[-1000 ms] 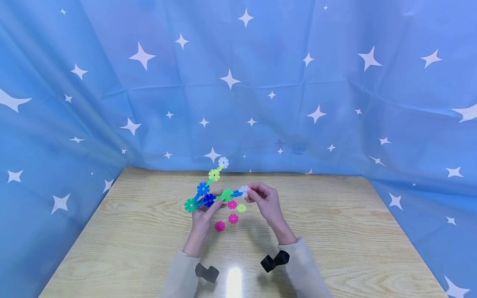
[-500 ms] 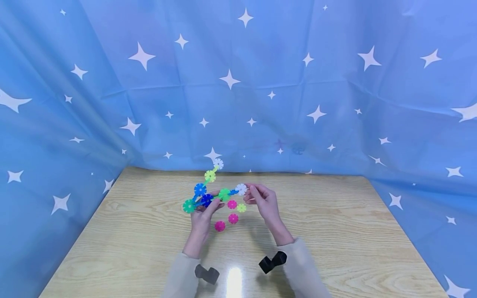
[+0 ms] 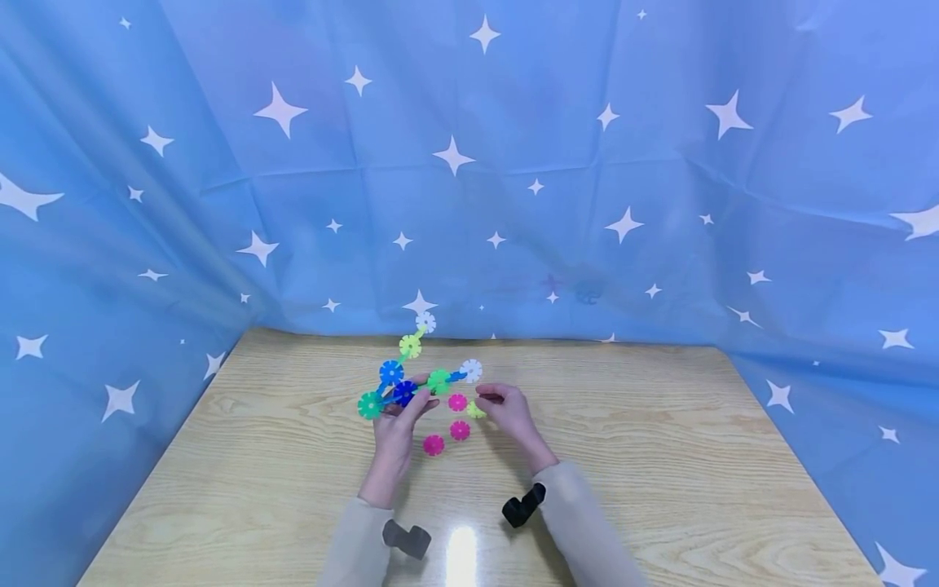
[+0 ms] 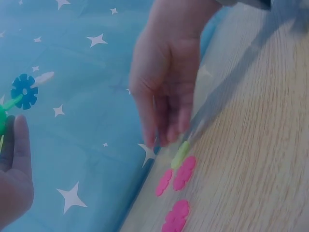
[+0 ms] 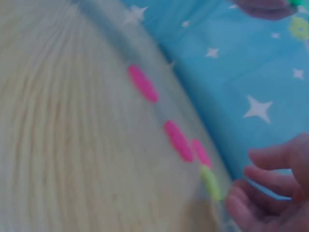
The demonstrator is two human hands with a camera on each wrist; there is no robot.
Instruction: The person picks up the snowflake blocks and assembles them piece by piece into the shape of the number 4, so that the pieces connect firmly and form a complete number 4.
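Observation:
My left hand (image 3: 396,436) grips a linked chain of plastic snowflake discs by its middle, near a dark blue disc (image 3: 404,393). From a teal-green disc (image 3: 370,405) at the left, one arm of the chain rises to a white disc (image 3: 425,322). The other arm runs right, past a bright green disc (image 3: 439,381), and ends in another white disc (image 3: 471,370). Lower down, my right hand (image 3: 509,416) hovers at a loose yellow-green disc (image 3: 475,410), partly covering it. In the right wrist view its fingers (image 5: 268,181) are loosely bent, with nothing between them.
Three loose pink discs lie on the wooden table (image 3: 660,456): an upper one (image 3: 457,402), a middle one (image 3: 460,430) and a lower one (image 3: 434,445). A blue curtain (image 3: 513,204) with white stars hangs behind the table and along its sides.
My right hand has let go of the white disc at the chain's right end and come down to the yellow-green disc. The chain has shifted slightly left in my left hand.

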